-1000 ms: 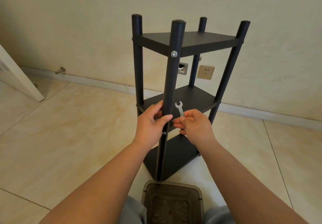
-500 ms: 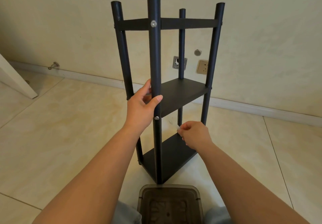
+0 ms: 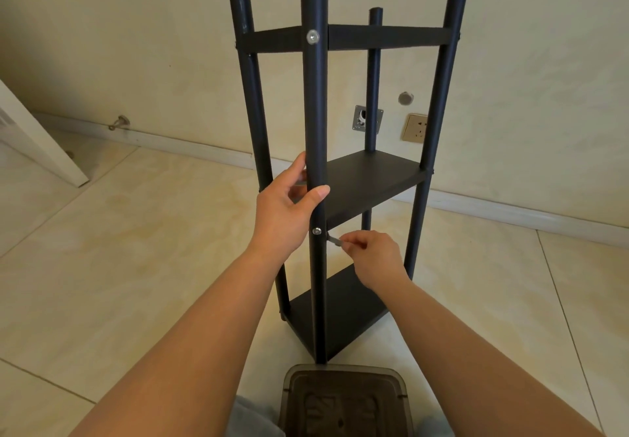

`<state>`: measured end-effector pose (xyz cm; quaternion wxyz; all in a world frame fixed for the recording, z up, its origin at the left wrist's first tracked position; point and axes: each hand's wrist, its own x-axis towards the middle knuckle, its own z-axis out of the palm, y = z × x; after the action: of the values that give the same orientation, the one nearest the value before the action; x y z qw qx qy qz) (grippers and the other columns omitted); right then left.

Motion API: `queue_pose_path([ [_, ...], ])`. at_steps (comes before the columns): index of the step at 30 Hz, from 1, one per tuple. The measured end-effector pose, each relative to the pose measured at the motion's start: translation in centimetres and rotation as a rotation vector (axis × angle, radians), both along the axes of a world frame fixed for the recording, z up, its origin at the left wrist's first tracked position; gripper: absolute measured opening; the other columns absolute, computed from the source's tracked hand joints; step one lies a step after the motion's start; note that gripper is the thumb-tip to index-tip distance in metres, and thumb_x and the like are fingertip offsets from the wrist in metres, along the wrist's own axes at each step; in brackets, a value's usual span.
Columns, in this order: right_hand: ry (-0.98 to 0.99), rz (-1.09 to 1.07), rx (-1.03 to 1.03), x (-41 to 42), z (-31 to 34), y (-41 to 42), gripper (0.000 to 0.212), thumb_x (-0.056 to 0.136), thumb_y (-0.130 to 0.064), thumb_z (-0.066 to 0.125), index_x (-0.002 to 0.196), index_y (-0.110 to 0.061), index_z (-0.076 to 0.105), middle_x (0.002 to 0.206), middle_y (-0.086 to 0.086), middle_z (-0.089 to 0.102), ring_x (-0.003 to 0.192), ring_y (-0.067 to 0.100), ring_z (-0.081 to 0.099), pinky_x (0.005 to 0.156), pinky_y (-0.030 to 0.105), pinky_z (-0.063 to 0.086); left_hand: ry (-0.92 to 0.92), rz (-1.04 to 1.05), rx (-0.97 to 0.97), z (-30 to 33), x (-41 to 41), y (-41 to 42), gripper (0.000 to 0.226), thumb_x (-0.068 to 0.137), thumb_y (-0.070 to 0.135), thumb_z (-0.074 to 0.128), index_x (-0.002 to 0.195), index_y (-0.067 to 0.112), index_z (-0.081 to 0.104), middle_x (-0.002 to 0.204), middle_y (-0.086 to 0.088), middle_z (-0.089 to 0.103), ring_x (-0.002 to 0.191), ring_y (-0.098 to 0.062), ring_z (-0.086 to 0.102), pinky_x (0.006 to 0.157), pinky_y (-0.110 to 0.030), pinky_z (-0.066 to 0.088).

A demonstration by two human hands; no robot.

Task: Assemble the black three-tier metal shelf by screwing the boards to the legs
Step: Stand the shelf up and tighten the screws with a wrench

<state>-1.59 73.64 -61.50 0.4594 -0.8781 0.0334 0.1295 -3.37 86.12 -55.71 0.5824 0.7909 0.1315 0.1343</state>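
Standing before the shelf (image 3: 371,178), a brown translucent bin (image 3: 343,399), contents indiscernible.

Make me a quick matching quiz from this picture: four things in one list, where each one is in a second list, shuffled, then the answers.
1. left hand
2. wrench
3. brown plastic box
4. wall socket

A. on the wall behind the shelf
B. pinched in the right hand
C. on the floor nearest the camera
D. gripping the front leg

1-D, 2-B, 3-C, 4-A
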Motion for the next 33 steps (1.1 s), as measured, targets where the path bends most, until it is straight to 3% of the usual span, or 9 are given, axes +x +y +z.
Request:
queue_pose_path([
  [3, -0.024, -0.028, 0.046, 0.18, 0.38, 0.13, 0.024, 0.095, -0.017, 0.052, 0.113, -0.012, 0.067, 0.100, 0.000, 0.060, 0.076, 0.009, 0.050, 0.090, 0.027, 0.046, 0.000, 0.010, 0.003, -0.08, -0.01, 0.00, 0.060, 0.090, 0.021, 0.062, 0.142, 0.038, 0.036, 0.119, 0.020, 0.047, 0.117, -0.005, 0.046, 0.099, -0.029, 0.041],
  [6, -0.047, -0.016, 0.048, 0.15, 0.54, 0.23, 0.025, 0.096, -0.018, 0.051, 0.116, -0.013, 0.066, 0.104, -0.002, 0.060, 0.083, 0.007, 0.049, 0.091, 0.024, 0.044, 0.002, 0.008, 0.001, -0.11, -0.09, -0.04, 0.060, 0.090, 0.021, 0.062, 0.142, 0.038, 0.036, 0.122, 0.018, 0.049, 0.113, -0.003, 0.044, 0.099, -0.029, 0.041],
  [12, -0.081, 0.007, 0.037, 0.20, 0.43, -0.09, 0.026, 0.097, -0.018, 0.048, 0.116, -0.013, 0.066, 0.099, -0.006, 0.056, 0.069, 0.003, 0.047, 0.069, 0.013, 0.036, 0.014, 0.026, 0.000, 0.14, -0.26, -0.14, 0.062, 0.090, 0.021, 0.062, 0.144, 0.035, 0.033, 0.135, 0.011, 0.049, 0.125, -0.012, 0.045, 0.099, -0.027, 0.039],
  [18, -0.036, 0.104, 0.009, 0.06, 0.11, -0.18, 0.023, 0.096, -0.015, 0.051, 0.115, -0.017, 0.064, 0.100, -0.003, 0.058, 0.081, 0.009, 0.052, 0.065, 0.010, 0.039, 0.009, 0.040, 0.002, 0.23, -0.39, -0.22, 0.062, 0.090, 0.020, 0.062, 0.144, 0.034, 0.033, 0.138, 0.008, 0.048, 0.128, -0.014, 0.044, 0.101, -0.031, 0.039],
  [22, -0.049, 0.166, -0.076, -0.23, -0.30, 0.17, 0.018, 0.094, -0.012, 0.053, 0.107, -0.020, 0.064, 0.103, 0.000, 0.061, 0.087, 0.013, 0.054, 0.078, 0.020, 0.047, 0.016, 0.047, -0.004, 0.25, -0.35, -0.30, 0.063, 0.090, 0.020, 0.062, 0.144, 0.034, 0.033, 0.139, 0.008, 0.047, 0.128, -0.014, 0.044, 0.102, -0.032, 0.040],
  [26, -0.069, 0.105, -0.092, -0.16, -0.22, 0.16, 0.022, 0.095, -0.012, 0.052, 0.112, -0.018, 0.065, 0.108, 0.001, 0.060, 0.088, 0.013, 0.053, 0.088, 0.025, 0.048, 0.022, 0.048, -0.001, 0.19, -0.31, -0.32, 0.063, 0.089, 0.021, 0.062, 0.144, 0.034, 0.033, 0.139, 0.007, 0.048, 0.128, -0.015, 0.045, 0.102, -0.033, 0.040],
  [33, -0.138, 0.019, -0.078, 0.22, 0.40, -0.17, 0.026, 0.098, -0.013, 0.046, 0.116, -0.015, 0.064, 0.117, 0.002, 0.056, 0.092, 0.011, 0.049, 0.088, 0.021, 0.042, 0.021, 0.042, -0.006, 0.16, -0.38, -0.44, 0.063, 0.089, 0.021, 0.063, 0.144, 0.033, 0.033, 0.140, 0.006, 0.047, 0.129, -0.016, 0.045, 0.103, -0.034, 0.039],
])
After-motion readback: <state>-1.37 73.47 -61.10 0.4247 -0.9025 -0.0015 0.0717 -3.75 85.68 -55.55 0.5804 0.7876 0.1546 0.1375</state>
